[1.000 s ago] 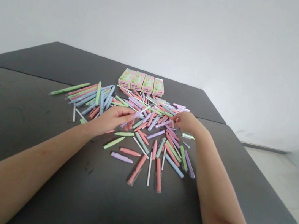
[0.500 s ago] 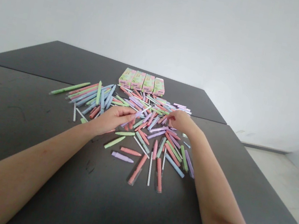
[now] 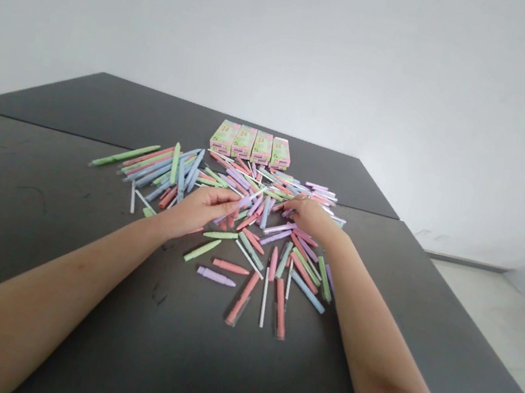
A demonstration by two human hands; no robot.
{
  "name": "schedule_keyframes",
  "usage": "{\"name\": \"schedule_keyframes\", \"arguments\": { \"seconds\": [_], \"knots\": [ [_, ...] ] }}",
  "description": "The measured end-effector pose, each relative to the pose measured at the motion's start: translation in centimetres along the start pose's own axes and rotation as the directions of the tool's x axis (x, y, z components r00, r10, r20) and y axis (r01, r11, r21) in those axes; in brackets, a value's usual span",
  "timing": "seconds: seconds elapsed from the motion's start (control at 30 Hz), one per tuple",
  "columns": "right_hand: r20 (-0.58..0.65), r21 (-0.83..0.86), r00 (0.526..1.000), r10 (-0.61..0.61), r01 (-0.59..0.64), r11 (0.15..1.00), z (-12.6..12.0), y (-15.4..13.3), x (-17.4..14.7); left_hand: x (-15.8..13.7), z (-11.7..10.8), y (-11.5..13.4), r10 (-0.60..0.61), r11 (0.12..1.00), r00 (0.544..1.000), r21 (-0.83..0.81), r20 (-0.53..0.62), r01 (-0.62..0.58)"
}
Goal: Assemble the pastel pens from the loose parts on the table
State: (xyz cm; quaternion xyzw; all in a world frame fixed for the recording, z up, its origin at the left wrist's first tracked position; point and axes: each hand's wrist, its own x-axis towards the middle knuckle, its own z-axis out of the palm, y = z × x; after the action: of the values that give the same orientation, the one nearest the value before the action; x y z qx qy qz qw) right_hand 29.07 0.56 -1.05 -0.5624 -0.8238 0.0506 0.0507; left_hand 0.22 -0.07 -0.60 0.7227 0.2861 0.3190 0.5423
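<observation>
- The right hand (image 3: 307, 216) had shifted left over the pile (image 3: 266, 215) since a second earlier, closer to the left hand (image 3: 202, 209), which had hardly moved.
- The left hand, nearer the person than the boxes (image 3: 243, 141) and slightly left of them, was clamped on a purple pen (image 3: 243, 203), thumb against fingers.
- That pen slanted, white end up and toward the boxes; the low grip left that end free.
- The right hand, nearer than the boxes and right of them, bent its fingers down to the pile; whether they pinched anything could not be told.
- The pile spread over the table (image 3: 164, 348) just before the boxes, its parts lying every way, probably for easy reach.
- Left of the boxes, longer pens (image 3: 158, 168) lay roughly alongside each other, perhaps kept apart from loose parts.
- The boxes sat in a row; a "5" showed on their near sides. Smaller print and any brand were unreadable.
</observation>
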Motion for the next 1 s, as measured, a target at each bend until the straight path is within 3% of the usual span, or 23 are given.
{"name": "schedule_keyframes", "arguments": {
  "seconds": [0.23,0.37,0.43,0.53,0.6,0.67,0.83,1.0],
  "knots": [
    [0.006,0.023,0.995,0.100,-0.101,0.995,-0.2,0.0,0.0,0.0,0.0,0.0,-0.004,1.000,1.000,-0.003,-0.001,0.004],
    [-0.086,0.229,0.991,0.105,-0.083,0.970,-1.1,-0.2,-0.3,0.0,-0.1,-0.1,-0.012,1.000,1.000,-0.018,-0.005,0.012],
    [-0.107,0.480,0.991,0.083,-0.022,0.877,-1.9,-0.8,-0.5,0.0,-0.2,-0.3,-0.011,1.000,1.000,-0.026,-0.004,0.011],
    [-0.100,0.835,0.995,-0.015,0.092,0.543,-3.0,-2.3,-1.0,-0.1,-0.3,-0.5,0.003,0.999,1.000,-0.042,-0.006,-0.003],
    [-0.080,0.939,0.993,-0.084,0.103,0.329,-3.6,-3.4,-1.3,-0.1,-0.3,-0.5,0.016,0.998,1.000,-0.059,-0.010,-0.016],
    [-0.062,0.975,0.991,-0.118,0.085,0.205,-4.1,-4.4,-1.5,-0.2,-0.3,-0.5,0.025,0.997,1.000,-0.076,-0.010,-0.025],
    [-0.081,0.990,0.995,-0.055,0.087,0.110,-4.5,-5.0,-1.7,-0.2,-0.2,-0.4,0.041,0.993,0.999,-0.107,-0.010,-0.041],
    [-0.208,0.961,0.978,0.036,0.197,0.192,-4.6,-4.7,-1.6,-0.4,0.0,-0.1,0.050,0.994,0.999,-0.101,-0.009,-0.050]
  ]
}}
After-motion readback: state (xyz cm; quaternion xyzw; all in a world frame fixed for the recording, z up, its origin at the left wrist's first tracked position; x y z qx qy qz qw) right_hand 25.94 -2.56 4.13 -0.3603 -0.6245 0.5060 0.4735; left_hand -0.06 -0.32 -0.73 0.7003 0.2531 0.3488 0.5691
